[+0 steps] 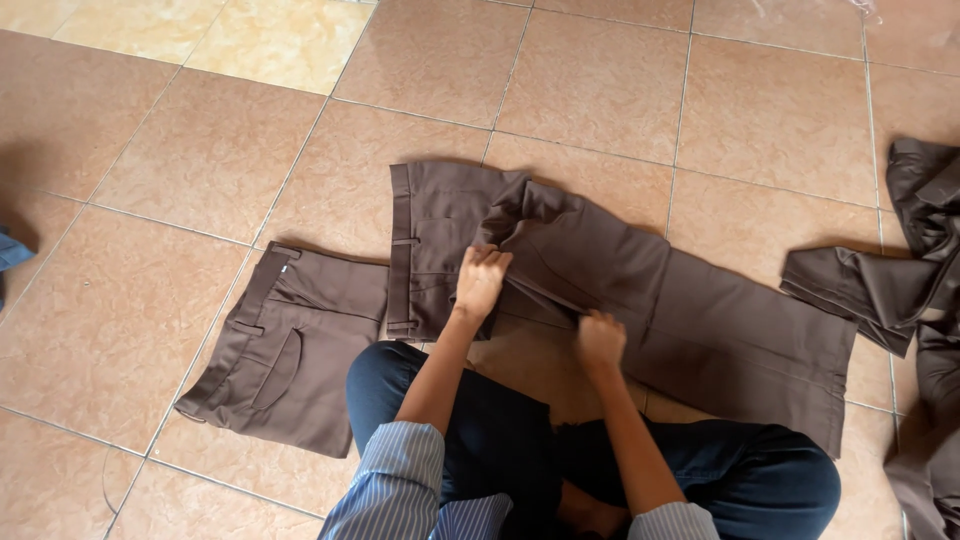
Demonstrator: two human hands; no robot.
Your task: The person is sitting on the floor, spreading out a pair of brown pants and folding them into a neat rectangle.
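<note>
A pair of brown trousers point(700, 320) lies spread on the tiled floor, waistband to the left, legs running right. My left hand point(481, 280) grips a fold of the fabric near the waist. Just below the crotch seam, my right hand point(600, 340) pinches the edge of the same trousers. Both sleeves are striped and rolled up. I sit cross-legged in dark blue jeans point(500, 440) just in front of the garment.
A folded pair of brown trousers point(285, 350) lies to the left, waistband up. A heap of more brown garments point(900, 290) sits at the right edge. A bit of blue cloth point(10, 250) shows at the far left. Beige floor tiles point(600, 80) stretch beyond.
</note>
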